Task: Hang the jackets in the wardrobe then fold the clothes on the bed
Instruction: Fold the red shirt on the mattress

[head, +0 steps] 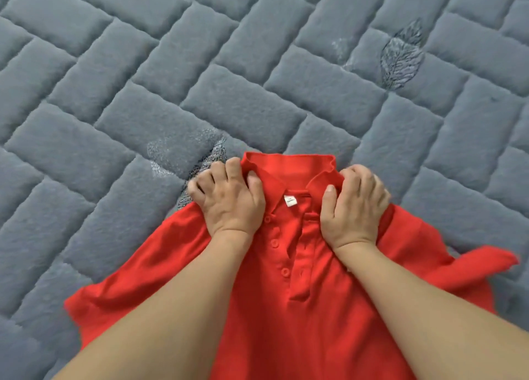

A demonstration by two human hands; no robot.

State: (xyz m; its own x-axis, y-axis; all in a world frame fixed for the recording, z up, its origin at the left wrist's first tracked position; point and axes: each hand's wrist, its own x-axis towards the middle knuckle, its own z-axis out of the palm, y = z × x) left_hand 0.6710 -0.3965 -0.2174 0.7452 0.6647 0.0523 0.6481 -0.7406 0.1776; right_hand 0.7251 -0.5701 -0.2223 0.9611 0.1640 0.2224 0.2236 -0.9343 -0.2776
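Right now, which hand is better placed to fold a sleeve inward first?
Probably the right hand: it grips the red polo shirt at the shoulder, where that sleeve looks more bunched than the one beside the left hand.

A small white tag (pixel 289 201) inside the collar of the red polo shirt (pixel 300 308) carries tiny print, too small to read

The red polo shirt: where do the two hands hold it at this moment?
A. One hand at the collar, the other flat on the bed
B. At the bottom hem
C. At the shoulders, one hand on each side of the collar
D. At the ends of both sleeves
C: the left hand and the right hand each grip the red polo shirt at a shoulder, either side of its collar.
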